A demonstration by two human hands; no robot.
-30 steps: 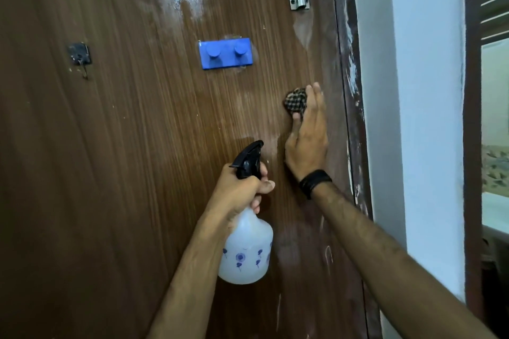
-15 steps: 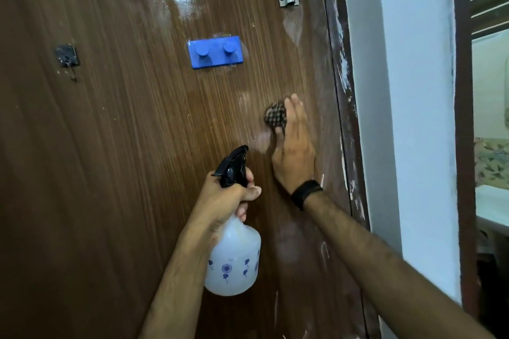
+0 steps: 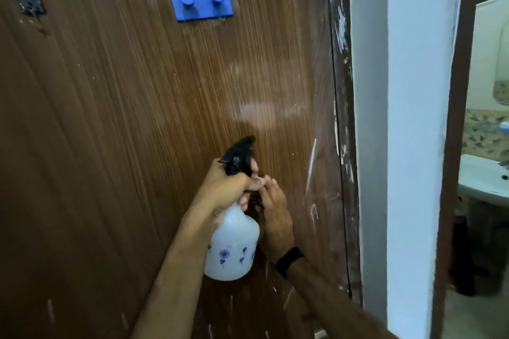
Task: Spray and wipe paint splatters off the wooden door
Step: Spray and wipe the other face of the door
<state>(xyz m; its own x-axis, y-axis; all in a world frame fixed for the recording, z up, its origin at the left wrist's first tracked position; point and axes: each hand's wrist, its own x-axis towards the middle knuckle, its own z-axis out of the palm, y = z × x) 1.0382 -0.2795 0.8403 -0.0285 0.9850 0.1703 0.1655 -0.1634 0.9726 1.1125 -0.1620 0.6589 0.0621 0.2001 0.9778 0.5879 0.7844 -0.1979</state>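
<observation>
Curling round the neck of the white spray bottle (image 3: 231, 250) at lower centre, the left hand (image 3: 223, 190) grips it before the wooden door (image 3: 124, 132), while the right hand (image 3: 275, 220) lies beside it, its grasp indiscernible.

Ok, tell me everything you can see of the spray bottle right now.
The spray bottle has a translucent white, plastic-looking rounded body printed with small blue flowers, topped by a black trigger head whose nozzle points up and right at the wooden door. It is roughly upright, held off the door. The left hand grips its neck; the right hand lies just behind it. How full it is cannot be told.
</observation>
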